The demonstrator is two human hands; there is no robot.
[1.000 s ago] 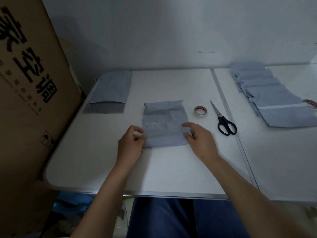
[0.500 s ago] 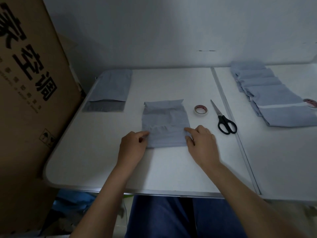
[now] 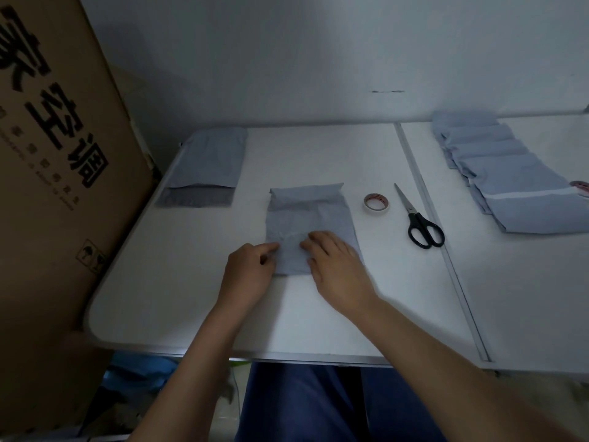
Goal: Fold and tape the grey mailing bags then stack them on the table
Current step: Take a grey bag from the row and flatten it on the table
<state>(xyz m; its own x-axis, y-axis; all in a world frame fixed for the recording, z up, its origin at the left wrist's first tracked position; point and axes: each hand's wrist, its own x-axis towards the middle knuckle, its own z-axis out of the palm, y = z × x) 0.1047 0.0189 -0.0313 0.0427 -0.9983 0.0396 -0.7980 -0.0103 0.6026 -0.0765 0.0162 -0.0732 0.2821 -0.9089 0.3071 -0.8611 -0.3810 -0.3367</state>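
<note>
Since the earlier frame, right hand [image 3: 334, 266] slid inward onto the thin grey plastic mailing bag [image 3: 310, 218] at table [image 3: 318, 314] centre, fingers flat; left hand [image 3: 248, 272] pinches its near-left edge (limp, slippery film: grip edges).

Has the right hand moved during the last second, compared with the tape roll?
Yes. The right hand slid leftward, away from the tape roll, onto the middle of the grey mailing bag, nearer the left hand.

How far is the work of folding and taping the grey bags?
Done: one grey plastic bag lies at far left. In hand: both the left hand and right hand press the folded grey bag; white tape roll untouched. Left: overlapping grey bags at right.
</note>
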